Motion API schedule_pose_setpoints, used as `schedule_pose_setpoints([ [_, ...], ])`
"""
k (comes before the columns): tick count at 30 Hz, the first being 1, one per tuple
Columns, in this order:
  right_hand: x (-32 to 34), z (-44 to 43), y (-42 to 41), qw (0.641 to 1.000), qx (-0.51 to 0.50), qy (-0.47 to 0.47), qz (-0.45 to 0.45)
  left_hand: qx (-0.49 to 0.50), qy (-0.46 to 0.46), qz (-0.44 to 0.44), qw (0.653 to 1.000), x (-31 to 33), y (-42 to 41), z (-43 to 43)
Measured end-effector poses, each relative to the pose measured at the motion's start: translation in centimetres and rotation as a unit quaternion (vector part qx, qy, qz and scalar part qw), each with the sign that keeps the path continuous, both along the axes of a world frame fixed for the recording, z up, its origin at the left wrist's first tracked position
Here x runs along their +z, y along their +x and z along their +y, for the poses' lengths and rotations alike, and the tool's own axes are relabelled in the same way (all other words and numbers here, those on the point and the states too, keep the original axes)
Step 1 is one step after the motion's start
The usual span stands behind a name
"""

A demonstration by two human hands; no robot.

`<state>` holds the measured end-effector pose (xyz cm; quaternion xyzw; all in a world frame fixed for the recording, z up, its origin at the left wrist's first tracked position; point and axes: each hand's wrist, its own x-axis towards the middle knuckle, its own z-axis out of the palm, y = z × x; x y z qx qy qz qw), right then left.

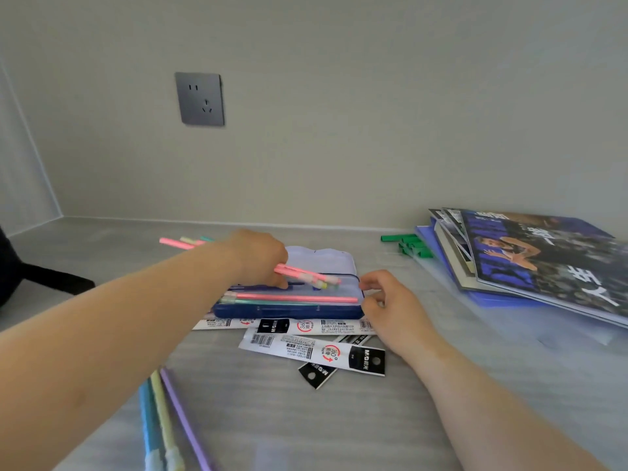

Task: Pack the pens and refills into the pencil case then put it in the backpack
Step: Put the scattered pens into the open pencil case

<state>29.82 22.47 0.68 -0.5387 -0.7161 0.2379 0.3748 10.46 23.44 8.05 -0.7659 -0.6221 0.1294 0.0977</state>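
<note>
A blue pencil case [289, 311] lies open on the desk, its pale lid [323, 258] folded back. Inside lie a pink pen [299, 298] and a green one. My left hand [258, 256] hovers over the case, shut on a small bunch of pink pens [306, 274] whose tips point right. My right hand [387, 300] rests against the case's right end, fingers curled on its edge. Refill packets [316, 350] lie in front of the case. More pens lie behind my left hand [176, 242] and at the near left [163, 423].
A dark backpack [20, 277] shows at the left edge. Stacked magazines and folders [537, 263] fill the right side, with green blocks [411, 244] beside them. A wall socket [199, 98] sits above the desk.
</note>
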Motion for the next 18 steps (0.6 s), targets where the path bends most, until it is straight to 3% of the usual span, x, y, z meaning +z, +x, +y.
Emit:
schedule_pose_setpoints([
  [7,-0.1,0.0,0.0,1.0,-0.003,-0.001,0.016,0.001,-0.019,-0.069,0.997,-0.9,0.9,1.4],
  [12,-0.3,0.1,0.1,1.0,0.007,-0.003,0.03,-0.003,-0.018,-0.192,0.981,-2.7,2.1,2.2],
  [18,-0.3,0.2,0.1,1.0,0.011,0.003,0.027,-0.001,-0.017,-0.357,0.934,-4.1,2.1,2.2],
])
